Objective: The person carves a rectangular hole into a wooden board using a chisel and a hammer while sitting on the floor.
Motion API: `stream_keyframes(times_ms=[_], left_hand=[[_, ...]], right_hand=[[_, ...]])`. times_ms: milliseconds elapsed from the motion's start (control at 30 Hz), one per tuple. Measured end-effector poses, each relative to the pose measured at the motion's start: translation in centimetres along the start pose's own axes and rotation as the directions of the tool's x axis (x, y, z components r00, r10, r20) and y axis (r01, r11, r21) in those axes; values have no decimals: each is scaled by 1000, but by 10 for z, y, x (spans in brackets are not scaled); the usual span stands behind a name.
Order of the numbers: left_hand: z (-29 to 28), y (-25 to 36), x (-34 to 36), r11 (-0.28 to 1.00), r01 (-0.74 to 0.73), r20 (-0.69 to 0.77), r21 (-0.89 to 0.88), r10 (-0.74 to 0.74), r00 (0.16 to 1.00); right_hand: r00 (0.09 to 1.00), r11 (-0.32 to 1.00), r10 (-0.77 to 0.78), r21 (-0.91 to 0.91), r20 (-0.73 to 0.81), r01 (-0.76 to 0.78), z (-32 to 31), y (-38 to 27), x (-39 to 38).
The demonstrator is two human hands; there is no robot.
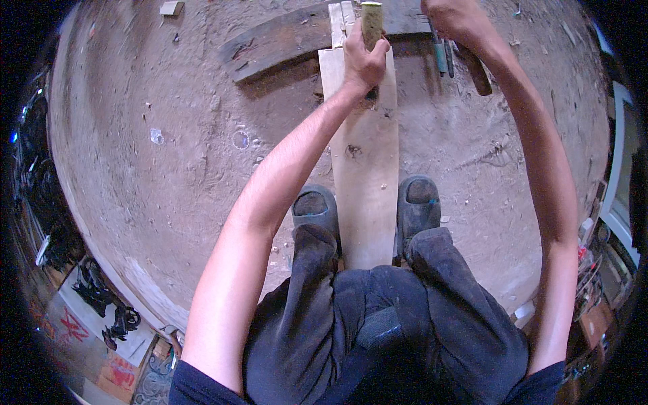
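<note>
My left hand (366, 64) is wrapped round a thick, worn yellow-green handle (372, 21) that stands upright over a pale wooden board (364, 169). Whatever the handle ends in is hidden behind my fingers. Just below that hand, a dark notch or hole (370, 96) shows in the board. My right hand (457, 21) is raised at the top edge, right of the handle, with its fingers curled closed; the frame cuts it off, so what it grips cannot be made out. A brown wooden handle (476, 73) shows below my right wrist, and I cannot tell whether that hand holds it.
A dark weathered plank (277, 50) lies crosswise under the board's far end. Slim tools, one with a teal handle (441, 57), lie by it. The board runs between my shoes (420, 202) to my seat. Clutter lines the left and right edges of the dirt floor (182, 148).
</note>
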State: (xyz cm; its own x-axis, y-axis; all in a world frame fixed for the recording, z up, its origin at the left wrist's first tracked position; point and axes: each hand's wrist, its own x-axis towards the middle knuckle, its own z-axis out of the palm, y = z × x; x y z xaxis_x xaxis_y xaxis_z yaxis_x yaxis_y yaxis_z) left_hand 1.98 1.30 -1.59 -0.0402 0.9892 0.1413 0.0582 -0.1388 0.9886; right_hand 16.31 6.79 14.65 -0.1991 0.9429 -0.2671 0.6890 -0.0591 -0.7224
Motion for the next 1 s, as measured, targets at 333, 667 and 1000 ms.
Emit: stream_keyframes(times_ms=[333, 667, 1000], left_hand=[[-2, 7, -6, 1000, -7, -25, 29, 8, 1000], [-9, 10, -12, 996, 94, -112, -9, -94, 989], [-63, 62, -54, 776, 333, 138, -535, -308, 941]], right_hand=[[994, 972, 112, 210, 4, -110, -2, 20, -29], [990, 989, 133, 65, -47, -130, 15, 91, -101], [974, 873, 223, -437, -40, -218, 70, 173, -197]])
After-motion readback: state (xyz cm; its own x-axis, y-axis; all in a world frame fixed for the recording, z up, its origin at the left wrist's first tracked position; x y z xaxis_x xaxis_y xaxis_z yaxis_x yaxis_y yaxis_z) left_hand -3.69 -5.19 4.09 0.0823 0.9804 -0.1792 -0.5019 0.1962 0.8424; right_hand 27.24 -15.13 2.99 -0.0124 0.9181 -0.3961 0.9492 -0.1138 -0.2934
